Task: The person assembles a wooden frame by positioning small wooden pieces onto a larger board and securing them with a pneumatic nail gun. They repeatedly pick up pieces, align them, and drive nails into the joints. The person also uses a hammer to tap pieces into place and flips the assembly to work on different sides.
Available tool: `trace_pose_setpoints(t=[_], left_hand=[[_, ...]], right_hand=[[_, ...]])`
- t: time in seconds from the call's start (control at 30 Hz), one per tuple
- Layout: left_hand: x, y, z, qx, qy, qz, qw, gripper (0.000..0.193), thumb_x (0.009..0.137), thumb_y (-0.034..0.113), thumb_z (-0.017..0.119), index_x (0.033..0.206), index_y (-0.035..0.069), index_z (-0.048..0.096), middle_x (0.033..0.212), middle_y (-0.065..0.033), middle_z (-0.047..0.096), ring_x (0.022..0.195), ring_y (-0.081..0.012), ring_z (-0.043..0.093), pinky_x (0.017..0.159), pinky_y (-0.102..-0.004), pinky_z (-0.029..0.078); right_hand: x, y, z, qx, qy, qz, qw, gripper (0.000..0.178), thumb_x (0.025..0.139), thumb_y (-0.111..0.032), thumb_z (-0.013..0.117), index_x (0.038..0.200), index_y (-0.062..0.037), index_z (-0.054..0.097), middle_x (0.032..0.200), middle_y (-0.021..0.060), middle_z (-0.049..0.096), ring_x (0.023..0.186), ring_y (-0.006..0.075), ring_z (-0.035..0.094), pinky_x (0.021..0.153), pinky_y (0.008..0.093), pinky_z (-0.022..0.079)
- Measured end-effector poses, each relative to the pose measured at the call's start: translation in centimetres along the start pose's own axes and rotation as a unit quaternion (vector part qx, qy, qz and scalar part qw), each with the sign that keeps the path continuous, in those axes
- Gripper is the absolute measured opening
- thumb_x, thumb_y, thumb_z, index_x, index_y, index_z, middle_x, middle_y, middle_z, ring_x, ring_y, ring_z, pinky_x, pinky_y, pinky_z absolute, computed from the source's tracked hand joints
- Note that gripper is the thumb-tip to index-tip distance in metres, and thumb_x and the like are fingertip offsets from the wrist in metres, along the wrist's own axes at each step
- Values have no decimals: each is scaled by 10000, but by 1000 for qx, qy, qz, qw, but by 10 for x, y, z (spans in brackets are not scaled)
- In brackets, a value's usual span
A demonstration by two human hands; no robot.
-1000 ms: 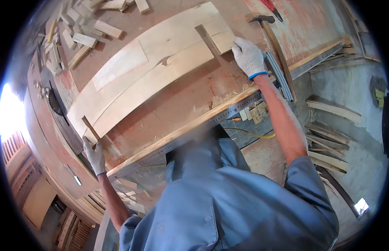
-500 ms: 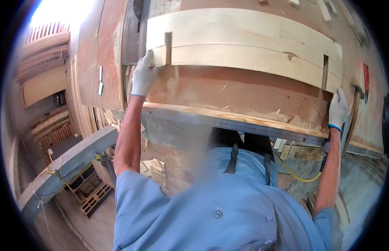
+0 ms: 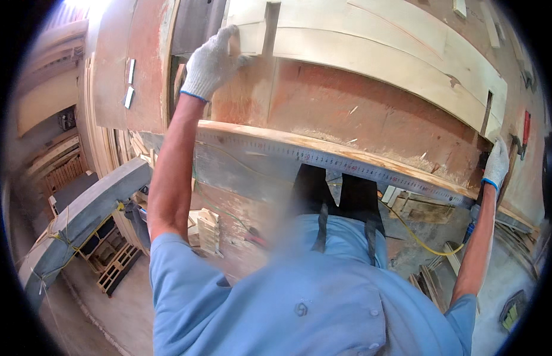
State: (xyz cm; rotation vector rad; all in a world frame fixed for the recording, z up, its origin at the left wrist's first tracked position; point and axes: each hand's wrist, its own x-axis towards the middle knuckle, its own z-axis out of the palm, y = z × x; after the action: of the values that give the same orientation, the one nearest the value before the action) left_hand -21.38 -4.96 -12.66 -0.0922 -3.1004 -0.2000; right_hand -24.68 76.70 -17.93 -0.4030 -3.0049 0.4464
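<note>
A long pale wooden panel [image 3: 359, 50] lies across the reddish-brown worktop, with a narrow notch near each end. My left hand [image 3: 212, 66], in a white knit glove, is closed on its left end, the fingertips at the edge beside the left notch. At the panel's near right corner my right hand [image 3: 497, 165], gloved too, grips the edge; its fingers are partly hidden. A seam and a small dark knot mark the panel's face. Its far edge runs out of view at the top.
A steel ruler [image 3: 323, 161] runs along the bench's wooden front edge [image 3: 276, 137]. Red-handled pliers or a similar tool [image 3: 526, 127] lie at the right. A yellow hose [image 3: 419, 244] hangs below. A grey beam [image 3: 89, 213] and wood scraps [image 3: 208, 232] stand lower left.
The panel has shifted right and slightly away from the bench's front edge, both hands staying on it. My view has also tilted, so the bench sits higher at the left.
</note>
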Motion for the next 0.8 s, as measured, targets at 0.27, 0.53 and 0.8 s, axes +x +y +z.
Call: trace_pose_setpoints(t=[0.27,0.53,0.8], left_hand=[[1,6,-3,35,-34,-35,998,644,893,448,808,1428,188,560,1083,-160,768,958,-372,764,793,-474,620],[-4,39,-14,49,-37,-58,996,832,922,556,729,1534,39,502,1534,-239,552,1376,-389,580,1112,-461,504],[13,71,24,67,122,-133,981,618,937,506,710,1121,-79,635,1199,-266,586,1165,-434,637,946,-541,552]], right_hand=[[12,28,-1,-43,-14,-13,999,448,1105,-302,479,1386,-9,669,1411,155,689,1344,283,617,1164,379,431],[8,26,-1,-25,-10,-8,1000,430,1098,-264,487,1368,13,675,1406,166,688,1340,275,618,1168,376,427],[0,1,-3,-13,-5,1,1000,427,1098,-278,502,1370,4,673,1383,175,697,1316,281,631,1145,377,442]])
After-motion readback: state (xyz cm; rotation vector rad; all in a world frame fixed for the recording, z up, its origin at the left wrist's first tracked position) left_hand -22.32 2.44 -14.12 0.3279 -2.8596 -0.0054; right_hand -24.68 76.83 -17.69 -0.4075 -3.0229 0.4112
